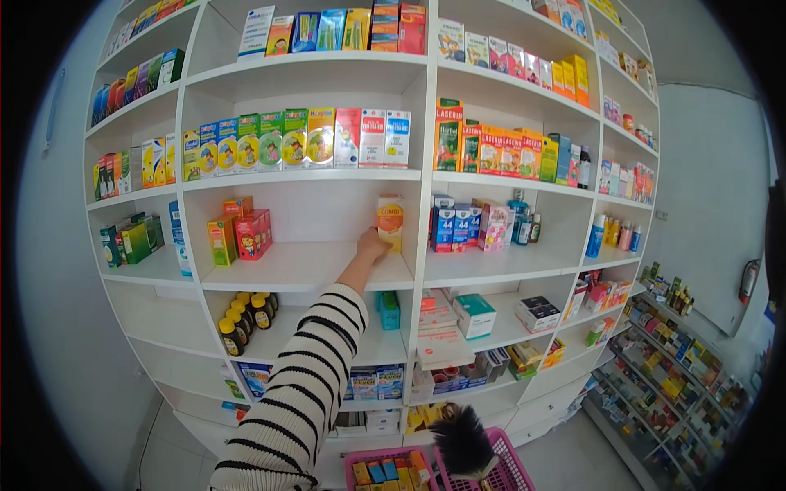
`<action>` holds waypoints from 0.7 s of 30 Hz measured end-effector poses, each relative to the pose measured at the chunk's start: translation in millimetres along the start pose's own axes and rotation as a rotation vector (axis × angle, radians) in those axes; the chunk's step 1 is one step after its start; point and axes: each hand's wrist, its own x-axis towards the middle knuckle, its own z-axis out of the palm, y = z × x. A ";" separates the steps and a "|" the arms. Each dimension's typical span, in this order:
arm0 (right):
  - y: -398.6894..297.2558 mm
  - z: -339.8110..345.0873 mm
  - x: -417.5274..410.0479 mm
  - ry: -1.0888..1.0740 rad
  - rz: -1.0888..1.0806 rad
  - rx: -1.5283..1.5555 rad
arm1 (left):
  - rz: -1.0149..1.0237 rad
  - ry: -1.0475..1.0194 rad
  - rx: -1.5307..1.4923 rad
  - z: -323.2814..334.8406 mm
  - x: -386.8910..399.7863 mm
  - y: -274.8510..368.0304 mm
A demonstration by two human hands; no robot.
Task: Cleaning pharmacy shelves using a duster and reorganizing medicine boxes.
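Observation:
From the lower left my left arm, in a black-and-white striped knit sleeve, reaches up to a shelf compartment. My left hand (373, 243) grips the lower left side of an upright orange-and-cream carton (390, 222), near the compartment's right wall. Part of the carton is hidden by the fingers. On the same shelf (307, 267), farther left, stand red cartons (253, 234) and an orange-and-green carton (222, 240). My right hand is out of view. A black feather duster (463, 440) shows at the bottom, over a pink plastic basket (513, 460).
Rows of medicine cartons (270, 142) fill the shelf above. Dark bottles with yellow caps (231, 336) and a teal carton (388, 310) stand below. A second pink basket (368, 455) holds small boxes. A glass display case (675, 368) is at the right, with a fire extinguisher (748, 281) on the wall.

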 end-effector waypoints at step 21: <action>31.5 32.7 9.5 -0.449 0.224 0.488 | -0.238 -0.709 -0.177 206.4 -478.3 -190.6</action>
